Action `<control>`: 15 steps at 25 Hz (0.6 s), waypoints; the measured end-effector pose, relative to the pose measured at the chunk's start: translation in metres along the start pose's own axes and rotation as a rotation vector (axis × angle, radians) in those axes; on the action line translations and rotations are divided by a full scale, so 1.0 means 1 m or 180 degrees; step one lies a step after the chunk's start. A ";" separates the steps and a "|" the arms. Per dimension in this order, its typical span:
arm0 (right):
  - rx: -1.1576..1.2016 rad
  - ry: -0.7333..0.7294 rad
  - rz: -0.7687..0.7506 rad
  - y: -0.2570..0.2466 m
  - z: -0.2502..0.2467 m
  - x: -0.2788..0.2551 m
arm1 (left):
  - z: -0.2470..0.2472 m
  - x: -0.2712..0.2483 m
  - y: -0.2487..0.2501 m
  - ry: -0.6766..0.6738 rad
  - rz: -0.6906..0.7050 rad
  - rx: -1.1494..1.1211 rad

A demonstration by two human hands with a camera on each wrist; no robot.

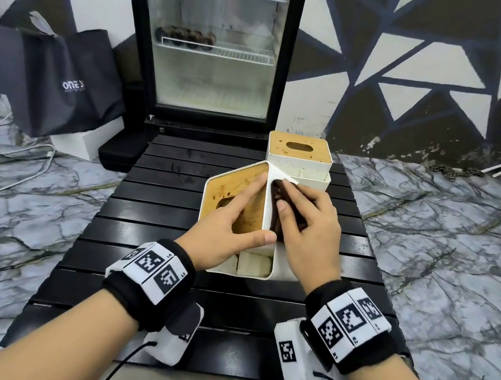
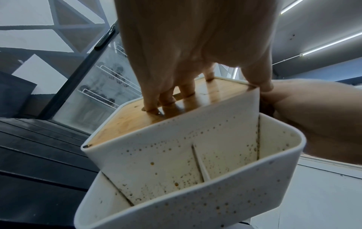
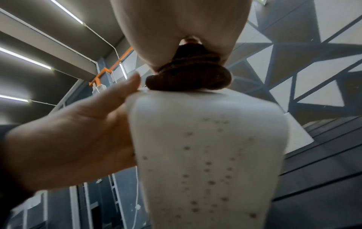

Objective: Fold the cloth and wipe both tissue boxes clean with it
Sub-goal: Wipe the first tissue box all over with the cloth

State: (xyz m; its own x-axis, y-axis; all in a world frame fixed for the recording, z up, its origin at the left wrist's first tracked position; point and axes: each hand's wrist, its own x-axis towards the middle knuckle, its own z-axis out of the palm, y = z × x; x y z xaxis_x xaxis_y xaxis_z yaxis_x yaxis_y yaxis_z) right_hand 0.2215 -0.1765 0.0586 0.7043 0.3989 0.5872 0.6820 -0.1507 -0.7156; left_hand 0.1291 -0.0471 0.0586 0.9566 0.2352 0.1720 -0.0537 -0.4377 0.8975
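Our left hand (image 1: 230, 223) grips the tilted tissue box (image 1: 241, 195); right hand (image 1: 309, 230) presses the folded cloth (image 1: 277, 201) on its side; 2nd box (image 1: 298, 156) at 12 o'clock.

A glass-door fridge (image 1: 217, 40) was seen beyond a black slatted table (image 1: 172, 209); black tote bags (image 1: 70, 81) were noted leftward.

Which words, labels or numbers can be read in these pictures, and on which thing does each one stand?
"ONE Y": white print on the black bag; the rest is cut off, and the small line below is too blurred to read.
"L4", "L5": left wristband, beside its square code marks.
"R1", "R2": right wristband; a third label is too blurred.
Tissue boxes, cloth, fridge: no text visible.
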 end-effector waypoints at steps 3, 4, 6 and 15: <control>0.0031 -0.0037 -0.0089 -0.007 0.002 0.008 | 0.002 0.001 0.000 -0.0037 0.0021 0.0029; 0.0030 -0.0052 -0.0077 -0.008 0.002 0.015 | 0.003 0.001 0.000 -0.0042 0.0029 0.0021; -0.0022 -0.0136 0.0010 -0.006 0.003 0.025 | 0.002 0.000 -0.002 -0.0027 0.0068 -0.0029; -0.0072 -0.0187 0.0271 0.016 -0.002 0.008 | -0.002 0.001 -0.003 0.0081 -0.0005 -0.0235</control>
State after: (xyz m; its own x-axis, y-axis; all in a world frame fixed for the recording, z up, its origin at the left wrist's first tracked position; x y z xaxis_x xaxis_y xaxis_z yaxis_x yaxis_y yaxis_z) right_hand 0.2380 -0.1772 0.0526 0.7476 0.4360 0.5010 0.6249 -0.2066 -0.7529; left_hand 0.1293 -0.0444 0.0569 0.9491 0.2584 0.1799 -0.0739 -0.3724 0.9251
